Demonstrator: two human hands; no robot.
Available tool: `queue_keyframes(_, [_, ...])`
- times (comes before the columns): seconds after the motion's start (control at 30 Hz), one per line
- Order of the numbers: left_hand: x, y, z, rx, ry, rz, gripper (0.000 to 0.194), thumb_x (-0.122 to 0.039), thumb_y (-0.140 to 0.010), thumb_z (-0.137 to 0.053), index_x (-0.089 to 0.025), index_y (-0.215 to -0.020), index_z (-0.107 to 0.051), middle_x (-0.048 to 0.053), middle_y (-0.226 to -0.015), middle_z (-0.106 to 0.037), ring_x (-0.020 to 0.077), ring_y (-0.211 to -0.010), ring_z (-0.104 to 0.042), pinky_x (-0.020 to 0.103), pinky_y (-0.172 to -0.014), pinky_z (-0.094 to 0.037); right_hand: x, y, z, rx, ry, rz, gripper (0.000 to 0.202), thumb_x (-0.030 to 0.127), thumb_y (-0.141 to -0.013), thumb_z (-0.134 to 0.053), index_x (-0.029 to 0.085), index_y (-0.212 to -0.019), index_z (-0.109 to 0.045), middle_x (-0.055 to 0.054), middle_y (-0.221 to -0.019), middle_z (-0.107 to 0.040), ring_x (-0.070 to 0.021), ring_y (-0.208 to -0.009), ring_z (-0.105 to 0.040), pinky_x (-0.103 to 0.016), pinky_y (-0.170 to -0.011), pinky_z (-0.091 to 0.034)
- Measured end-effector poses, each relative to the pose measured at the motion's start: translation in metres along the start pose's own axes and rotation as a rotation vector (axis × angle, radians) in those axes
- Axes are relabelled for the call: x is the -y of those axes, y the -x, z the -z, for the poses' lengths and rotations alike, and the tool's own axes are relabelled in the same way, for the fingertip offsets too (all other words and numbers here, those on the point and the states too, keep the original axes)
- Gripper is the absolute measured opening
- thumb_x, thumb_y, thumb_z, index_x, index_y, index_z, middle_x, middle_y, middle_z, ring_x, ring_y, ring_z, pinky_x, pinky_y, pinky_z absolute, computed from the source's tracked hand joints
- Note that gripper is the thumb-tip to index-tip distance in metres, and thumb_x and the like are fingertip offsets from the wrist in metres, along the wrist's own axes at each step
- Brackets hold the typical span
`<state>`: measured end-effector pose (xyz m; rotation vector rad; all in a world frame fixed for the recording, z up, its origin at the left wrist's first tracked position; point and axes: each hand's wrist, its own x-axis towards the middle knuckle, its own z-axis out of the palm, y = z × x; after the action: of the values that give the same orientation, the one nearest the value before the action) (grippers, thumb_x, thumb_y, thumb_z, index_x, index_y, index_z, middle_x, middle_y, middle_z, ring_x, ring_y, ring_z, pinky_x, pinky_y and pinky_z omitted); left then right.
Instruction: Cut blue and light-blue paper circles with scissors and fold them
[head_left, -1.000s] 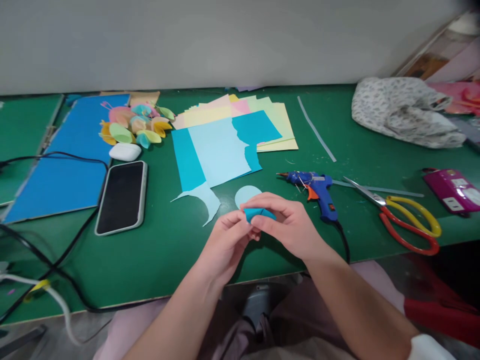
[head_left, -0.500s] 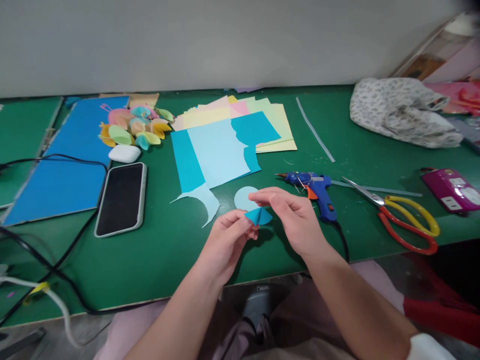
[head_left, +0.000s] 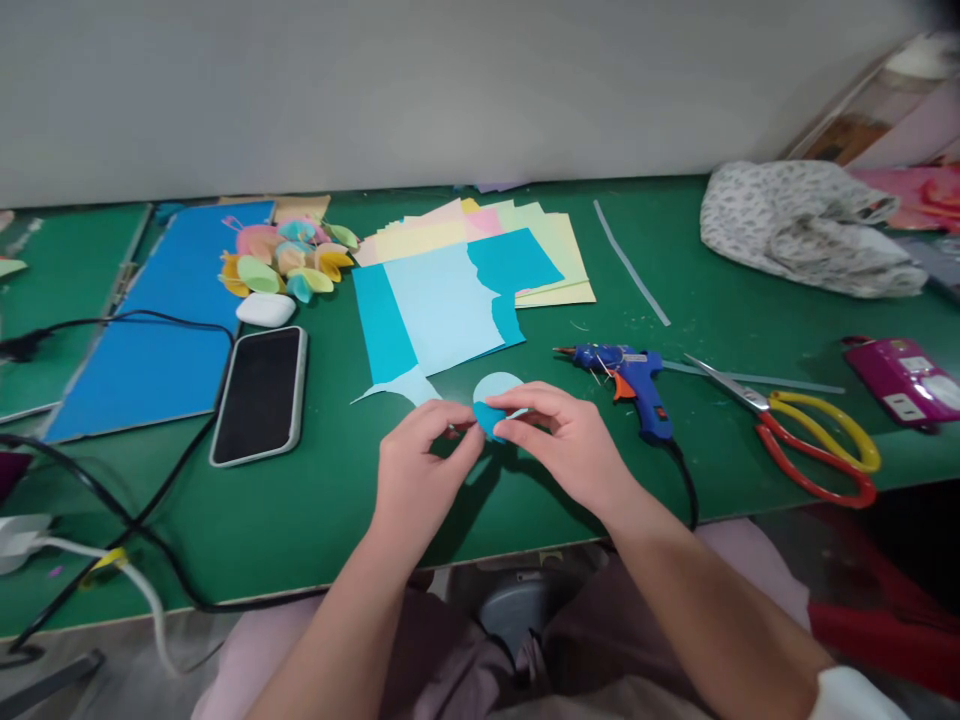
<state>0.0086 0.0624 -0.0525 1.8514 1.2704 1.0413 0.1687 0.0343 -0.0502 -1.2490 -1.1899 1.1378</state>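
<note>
Between my two hands is a small folded piece of teal paper [head_left: 488, 418]. Finger and thumb of my left hand [head_left: 427, 455] pinch its left edge. My right hand [head_left: 562, 435] pinches its right side, and the fingers cover part of it. Just behind lies a pale blue paper circle [head_left: 498, 384], partly hidden by the teal piece and my right fingers. A curved pale blue offcut [head_left: 409, 384] rests beyond my left hand, partly covered by it. Farther back are cut sheets of pale blue [head_left: 442, 305] and teal paper [head_left: 517, 262].
To the right lie a blue glue gun [head_left: 637, 385], scissors [head_left: 780, 420] and a purple power socket [head_left: 904, 380]. On the left are a phone [head_left: 260, 395], a white case [head_left: 265, 309], paper petals [head_left: 289, 260] and black cables [head_left: 150, 490]. A patterned cloth [head_left: 802, 230] sits back right.
My right hand has come down from above the teal piece and now grips it too. The piece has turned and moved slightly left. The view has shifted a little.
</note>
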Motion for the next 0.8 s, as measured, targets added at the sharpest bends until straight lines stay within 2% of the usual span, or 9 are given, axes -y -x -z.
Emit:
queue_keyframes(0.1, [0.000,0.002,-0.004,0.031,0.118,0.102,0.005,-0.020,-0.074,-0.064,-0.019,-0.071,-0.067,0.000,-0.072,-0.070,0.0113,-0.064,-0.060,0.022,-0.062,-0.048,-0.001,0.001,-0.004,-0.037,-0.009,0.026,0.014,0.018,-0.074,-0.075,0.024,-0.087,-0.078,0.000,-0.089,-0.072,-0.0133,-0.080,-0.067,-0.024,-0.074,-0.054])
queue_keyframes(0.23, [-0.001,0.005,-0.007,0.052,0.216,0.219,0.004,-0.023,-0.074,-0.067,-0.019,-0.074,-0.069,-0.001,-0.072,-0.071,0.0117,-0.063,-0.062,0.022,-0.061,-0.049,-0.003,0.002,-0.006,-0.059,-0.019,0.042,0.012,0.020,-0.075,-0.074,0.025,-0.086,-0.078,0.000,-0.088,-0.072,-0.0131,-0.079,-0.068,-0.024,-0.072,-0.054])
queue_keyframes(0.37, [0.000,0.006,-0.005,-0.012,0.281,0.250,0.007,-0.022,-0.074,-0.068,-0.020,-0.080,-0.066,-0.002,-0.073,-0.069,0.0109,-0.066,-0.063,0.021,-0.063,-0.049,-0.002,0.003,-0.004,-0.068,0.014,0.064,0.010,0.024,-0.080,-0.070,0.024,-0.088,-0.077,-0.001,-0.091,-0.074,-0.0143,-0.083,-0.069,-0.024,-0.074,-0.055])
queue_keyframes(0.5, [0.006,0.003,0.007,-0.090,0.210,0.234,0.025,-0.022,-0.075,-0.068,-0.023,-0.098,-0.059,-0.004,-0.073,-0.065,0.0108,-0.067,-0.061,0.021,-0.065,-0.047,-0.002,-0.001,0.004,-0.110,0.124,0.079,0.014,0.029,-0.086,-0.064,0.022,-0.089,-0.076,-0.002,-0.092,-0.074,-0.0158,-0.083,-0.069,-0.026,-0.072,-0.056])
queue_keyframes(0.57, [0.010,-0.001,0.016,-0.081,0.045,0.209,0.033,-0.023,-0.077,-0.065,-0.025,-0.109,-0.057,-0.004,-0.076,-0.065,0.0115,-0.069,-0.061,0.022,-0.066,-0.047,-0.005,-0.003,0.007,-0.123,0.290,0.118,0.015,0.027,-0.087,-0.062,0.021,-0.092,-0.075,-0.005,-0.096,-0.074,-0.0185,-0.086,-0.069,-0.029,-0.074,-0.057])
queue_keyframes(0.63, [0.014,-0.007,0.024,-0.054,-0.103,0.185,0.037,-0.023,-0.079,-0.062,-0.025,-0.116,-0.056,-0.003,-0.080,-0.065,0.0121,-0.069,-0.061,0.024,-0.067,-0.048,-0.010,-0.006,0.008,-0.095,0.550,0.180,0.019,0.025,-0.087,-0.063,0.017,-0.101,-0.074,-0.010,-0.105,-0.073,-0.0240,-0.098,-0.067,-0.037,-0.084,-0.056])
queue_keyframes(0.73, [0.021,-0.017,0.032,0.004,-0.242,0.133,0.039,-0.023,-0.081,-0.057,-0.023,-0.120,-0.055,-0.001,-0.083,-0.066,0.0137,-0.073,-0.064,0.025,-0.069,-0.050,-0.020,-0.006,0.003,0.064,0.919,0.238,0.042,0.029,-0.083,-0.069,0.010,-0.121,-0.065,-0.019,-0.128,-0.064,-0.0344,-0.123,-0.055,-0.051,-0.103,-0.046])
queue_keyframes(0.8, [0.025,-0.022,0.034,0.028,-0.342,0.079,0.040,-0.021,-0.083,-0.052,-0.023,-0.123,-0.053,0.001,-0.087,-0.068,0.0144,-0.076,-0.065,0.025,-0.072,-0.051,-0.024,-0.002,-0.001,0.180,1.074,0.242,0.056,0.035,-0.083,-0.069,0.007,-0.130,-0.058,-0.022,-0.140,-0.054,-0.0376,-0.133,-0.046,-0.057,-0.109,-0.038])
